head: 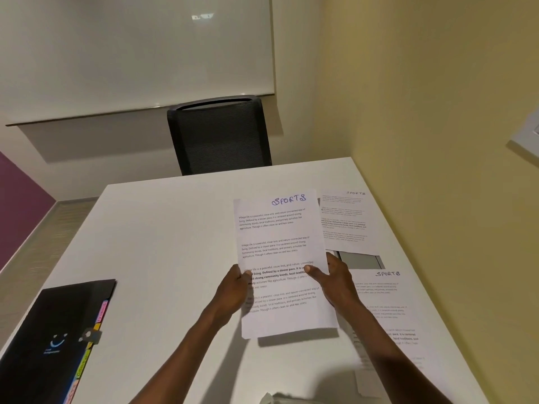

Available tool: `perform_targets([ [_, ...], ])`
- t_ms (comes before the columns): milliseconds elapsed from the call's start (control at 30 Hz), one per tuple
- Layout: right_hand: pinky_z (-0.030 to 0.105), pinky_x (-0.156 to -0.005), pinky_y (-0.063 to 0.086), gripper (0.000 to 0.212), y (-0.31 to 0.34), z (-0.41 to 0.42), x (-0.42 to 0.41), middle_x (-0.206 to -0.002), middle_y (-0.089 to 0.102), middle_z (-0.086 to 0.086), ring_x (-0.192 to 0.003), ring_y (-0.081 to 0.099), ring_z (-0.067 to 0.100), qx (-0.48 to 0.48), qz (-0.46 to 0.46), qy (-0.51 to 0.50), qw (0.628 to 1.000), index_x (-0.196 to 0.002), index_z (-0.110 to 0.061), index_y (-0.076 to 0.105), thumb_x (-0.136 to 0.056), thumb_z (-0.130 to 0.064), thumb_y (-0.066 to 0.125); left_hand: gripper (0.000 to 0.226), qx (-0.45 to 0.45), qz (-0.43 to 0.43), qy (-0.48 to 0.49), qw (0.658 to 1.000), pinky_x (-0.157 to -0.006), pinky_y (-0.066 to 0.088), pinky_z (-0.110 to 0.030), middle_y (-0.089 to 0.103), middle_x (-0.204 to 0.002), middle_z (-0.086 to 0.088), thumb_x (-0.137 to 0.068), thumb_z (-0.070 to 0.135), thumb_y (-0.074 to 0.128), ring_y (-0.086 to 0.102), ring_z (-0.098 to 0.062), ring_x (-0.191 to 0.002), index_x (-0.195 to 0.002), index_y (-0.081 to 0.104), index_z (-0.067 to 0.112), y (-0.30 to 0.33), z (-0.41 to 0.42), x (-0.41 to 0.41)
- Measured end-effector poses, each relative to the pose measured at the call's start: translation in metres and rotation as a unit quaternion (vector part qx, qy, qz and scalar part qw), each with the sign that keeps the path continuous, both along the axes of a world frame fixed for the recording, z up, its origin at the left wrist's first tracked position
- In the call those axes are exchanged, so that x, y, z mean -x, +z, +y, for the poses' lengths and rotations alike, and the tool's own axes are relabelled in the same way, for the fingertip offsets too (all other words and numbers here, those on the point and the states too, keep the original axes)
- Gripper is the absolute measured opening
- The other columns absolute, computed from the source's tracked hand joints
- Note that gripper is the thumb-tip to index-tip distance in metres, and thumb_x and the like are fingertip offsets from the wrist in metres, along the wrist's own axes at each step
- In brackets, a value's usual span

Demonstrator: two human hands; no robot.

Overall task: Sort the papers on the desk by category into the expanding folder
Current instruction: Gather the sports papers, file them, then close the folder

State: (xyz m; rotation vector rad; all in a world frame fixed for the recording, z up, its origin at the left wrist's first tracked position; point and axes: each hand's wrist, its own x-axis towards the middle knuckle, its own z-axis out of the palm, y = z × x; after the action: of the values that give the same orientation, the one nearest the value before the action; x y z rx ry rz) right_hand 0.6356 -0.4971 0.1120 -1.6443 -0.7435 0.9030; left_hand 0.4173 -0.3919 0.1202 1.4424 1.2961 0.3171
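Currently: sheet (281, 258) headed SPORTS, lifted above desk (163, 243), pinched at both side edges by left hand (233, 290) and right hand (335, 279); next, likely carry left to closed folder (55, 330).

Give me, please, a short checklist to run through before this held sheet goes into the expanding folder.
1. Grip: the left hand and right hand both pinch the held sheet at its side edges, lifted off the desk: ok.
2. Category read: "SPORTS" is handwritten at the top: ok.
3. Folder open: the expanding folder lies flat with its flap shut and its clasp across the edge: not ok.
4. Matching tab: the coloured tabs show, but their labels are too blurred: cannot tell.
5. Path: bare desk lies between sheet and folder: ok.
6. Papers remaining: other sheets marked SPORTS lie to the right: not ok.
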Motion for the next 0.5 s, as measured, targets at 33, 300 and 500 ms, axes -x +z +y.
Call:
perform_targets([
  [33, 0.004, -0.068, 0.047, 0.028, 0.001, -0.001, 0.001, -0.104, 0.071, -0.015, -0.091, 0.065, -0.009, -0.002, 0.004, 0.000, 1.000, -0.115, -0.022, 0.065, -0.088, -0.018, 0.071, 0.030, 0.010, -0.017, 0.000, 1.000, -0.100, 0.048, -0.041, 0.072, -0.114, 0.008, -0.097, 0.036, 0.045, 0.067, -0.014, -0.107, -0.118, 0.062, 0.025, 0.004, 0.000, 0.002],
  [300, 0.020, -0.079, 0.053, 0.029, 0.000, -0.016, 0.015, -0.105, 0.074, -0.011, -0.096, 0.070, 0.005, -0.001, 0.069, 0.027, 0.997, -0.115, -0.021, 0.067, -0.086, -0.020, 0.073, 0.020, 0.133, -0.260, 0.083, 0.953, -0.066, 0.059, -0.031, 0.075, -0.105, -0.011, -0.096, 0.009, 0.059, 0.074, -0.022, -0.091, -0.115, 0.066, 0.006, 0.034, -0.013, -0.004],
  [500, 0.018, -0.064, 0.048, 0.021, -0.033, -0.038, -0.007, -0.100, 0.072, 0.005, -0.083, 0.066, 0.015, 0.077, 0.032, -0.042, 0.996, -0.100, -0.011, 0.066, -0.086, -0.024, 0.074, 0.015, 0.075, -0.180, 0.096, 0.976, -0.061, 0.059, -0.030, 0.076, -0.100, -0.010, -0.097, 0.008, 0.060, 0.075, -0.023, -0.082, -0.110, 0.067, 0.007, 0.012, -0.029, -0.009],
])
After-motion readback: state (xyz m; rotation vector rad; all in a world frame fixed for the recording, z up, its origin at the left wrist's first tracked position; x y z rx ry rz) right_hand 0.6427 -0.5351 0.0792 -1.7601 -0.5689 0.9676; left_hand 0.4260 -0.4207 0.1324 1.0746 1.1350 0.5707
